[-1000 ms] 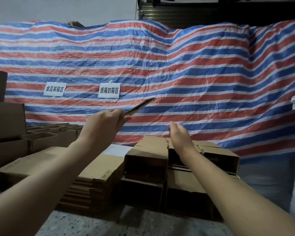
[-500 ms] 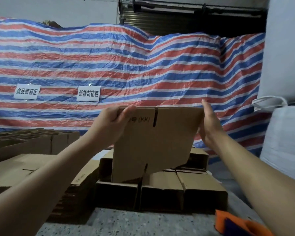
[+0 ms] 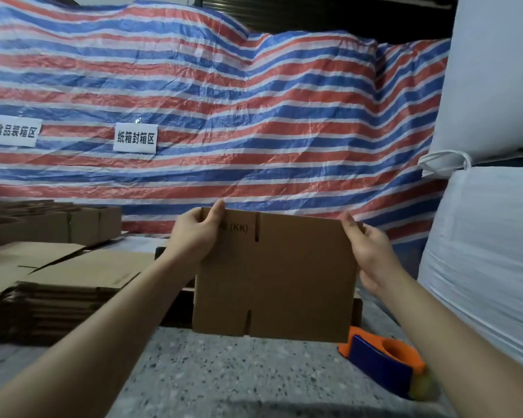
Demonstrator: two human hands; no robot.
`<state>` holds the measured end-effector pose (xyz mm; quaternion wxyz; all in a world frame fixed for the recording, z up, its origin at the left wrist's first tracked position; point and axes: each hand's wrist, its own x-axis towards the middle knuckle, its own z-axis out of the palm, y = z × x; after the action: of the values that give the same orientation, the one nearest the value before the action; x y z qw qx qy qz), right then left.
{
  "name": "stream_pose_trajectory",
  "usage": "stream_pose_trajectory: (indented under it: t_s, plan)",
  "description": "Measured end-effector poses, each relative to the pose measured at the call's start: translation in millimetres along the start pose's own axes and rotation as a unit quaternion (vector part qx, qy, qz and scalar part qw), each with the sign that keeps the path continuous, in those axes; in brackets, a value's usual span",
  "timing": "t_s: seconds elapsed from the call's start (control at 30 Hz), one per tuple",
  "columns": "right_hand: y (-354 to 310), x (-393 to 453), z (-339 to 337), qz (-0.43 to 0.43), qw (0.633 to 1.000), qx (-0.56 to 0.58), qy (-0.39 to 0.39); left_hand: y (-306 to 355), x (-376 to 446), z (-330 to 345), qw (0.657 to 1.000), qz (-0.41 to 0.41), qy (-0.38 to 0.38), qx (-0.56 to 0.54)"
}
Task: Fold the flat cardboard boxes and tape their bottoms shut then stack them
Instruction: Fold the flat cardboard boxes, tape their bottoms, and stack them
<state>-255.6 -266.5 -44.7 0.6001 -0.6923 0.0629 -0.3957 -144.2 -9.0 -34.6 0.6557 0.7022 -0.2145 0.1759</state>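
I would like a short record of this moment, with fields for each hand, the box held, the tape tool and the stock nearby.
left hand: grips the upper left corner of the flat box
right hand: grip on the upper right edge
flat box: still flat, held upright, "(KK)" printed near the top
tape dispenser: orange and blue, on the floor, untouched
flat stock: stack at left

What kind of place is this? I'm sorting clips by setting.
Likely a warehouse packing area: a stack of flat cartons, big white bulk sacks, a striped tarp with paper zone signs, and a tape dispenser on the speckled floor.
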Motion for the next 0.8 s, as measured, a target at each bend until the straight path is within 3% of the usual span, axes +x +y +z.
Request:
stream_pose_trajectory:
  t_s: [0.63,0.8]
  plan:
    - [82,-59,13,0.113,0.993,0.027,-0.030,-95,-66,4,0.995,-0.087,-0.016,-0.038]
    - [76,-54,7,0.136,0.989,0.017,-0.050,-96,-63,7,0.995,-0.088,-0.010,-0.055]
